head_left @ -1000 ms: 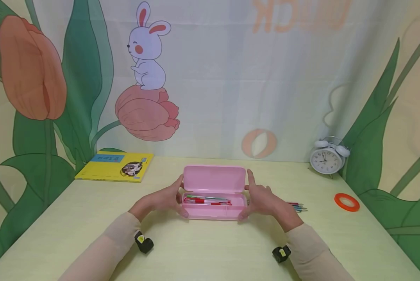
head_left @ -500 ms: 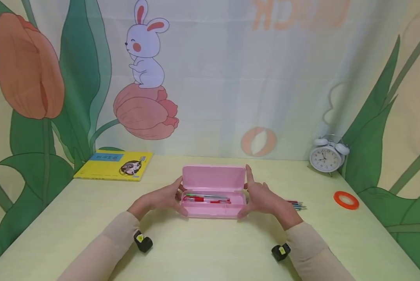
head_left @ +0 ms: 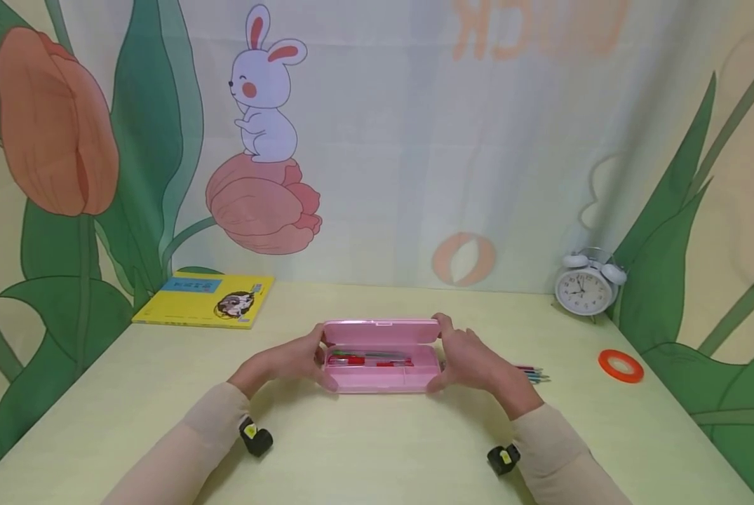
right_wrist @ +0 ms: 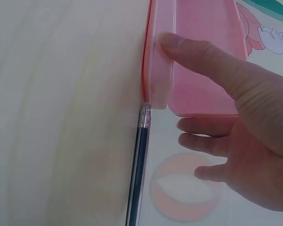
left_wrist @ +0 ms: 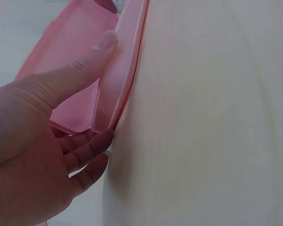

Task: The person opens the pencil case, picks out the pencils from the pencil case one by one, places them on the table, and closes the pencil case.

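Note:
A pink pencil case (head_left: 365, 381) sits on the table between both hands, its hinged lid (head_left: 379, 333) raised and leaning forward over the tray. Pens (head_left: 350, 361) with red and green parts lie in the rear compartment. My left hand (head_left: 294, 358) holds the left end; in the left wrist view its thumb (left_wrist: 92, 61) presses the front wall and the other fingers curl by the end. Gripping the right end is my right hand (head_left: 471, 358), its index finger up at the lid's corner. In the right wrist view, its thumb (right_wrist: 188, 49) lies on the front wall, with the lower fingers loosely extended.
Several pencils (head_left: 534, 374) lie right of the case, partly hidden behind the right hand. Farther right are an orange tape ring (head_left: 610, 358) and a white alarm clock (head_left: 583, 290). A yellow book (head_left: 193, 308) lies at the back left. A printed curtain (head_left: 377, 175) stands behind the table.
The lid has swung forward and down from nearly upright, and the right index finger has lowered with it. Both hands stay at the ends of the case.

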Available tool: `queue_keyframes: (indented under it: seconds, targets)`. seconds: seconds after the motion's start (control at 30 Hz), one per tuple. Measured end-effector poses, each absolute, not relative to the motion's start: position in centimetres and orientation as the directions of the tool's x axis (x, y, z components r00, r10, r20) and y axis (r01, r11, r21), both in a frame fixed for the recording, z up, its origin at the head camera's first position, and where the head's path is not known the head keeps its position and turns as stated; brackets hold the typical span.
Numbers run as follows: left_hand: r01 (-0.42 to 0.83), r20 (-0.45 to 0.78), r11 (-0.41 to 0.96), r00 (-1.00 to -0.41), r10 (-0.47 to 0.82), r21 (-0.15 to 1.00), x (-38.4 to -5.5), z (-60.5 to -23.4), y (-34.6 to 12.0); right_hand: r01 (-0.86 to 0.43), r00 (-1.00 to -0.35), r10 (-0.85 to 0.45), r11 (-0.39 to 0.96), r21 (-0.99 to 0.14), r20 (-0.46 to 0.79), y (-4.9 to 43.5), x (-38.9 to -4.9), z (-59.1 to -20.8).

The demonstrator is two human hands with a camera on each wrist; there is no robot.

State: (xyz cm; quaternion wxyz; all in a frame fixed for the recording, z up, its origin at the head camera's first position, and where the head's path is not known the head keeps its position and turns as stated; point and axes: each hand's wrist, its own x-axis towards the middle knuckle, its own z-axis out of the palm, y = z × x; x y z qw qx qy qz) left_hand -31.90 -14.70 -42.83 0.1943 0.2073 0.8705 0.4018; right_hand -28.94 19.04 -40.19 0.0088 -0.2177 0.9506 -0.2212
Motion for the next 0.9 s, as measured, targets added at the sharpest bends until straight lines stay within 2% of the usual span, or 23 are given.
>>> queue_keyframes:
  seconds: [0.37,0.63,0.9]
  targets:
    - [0.260,-0.147,0.571,-0.809,0.569,0.779,-31.92,-42.84,-14.80,-0.478,-0.870,-0.488,0.808,-0.345,0.065,18.52,-28.67,-40.20]
    - [0.309,-0.132,0.569,-0.787,0.603,0.762,-32.02,-42.86,-14.87,-0.450,-0.863,-0.502,0.807,-0.381,-0.045,18.32,-28.35,-40.05]
    - [0.379,-0.113,0.594,-0.771,0.626,0.709,-32.01,-42.65,-14.95,-0.531,-0.829,-0.559,0.796,-0.291,-0.017,18.61,-28.29,-40.12]
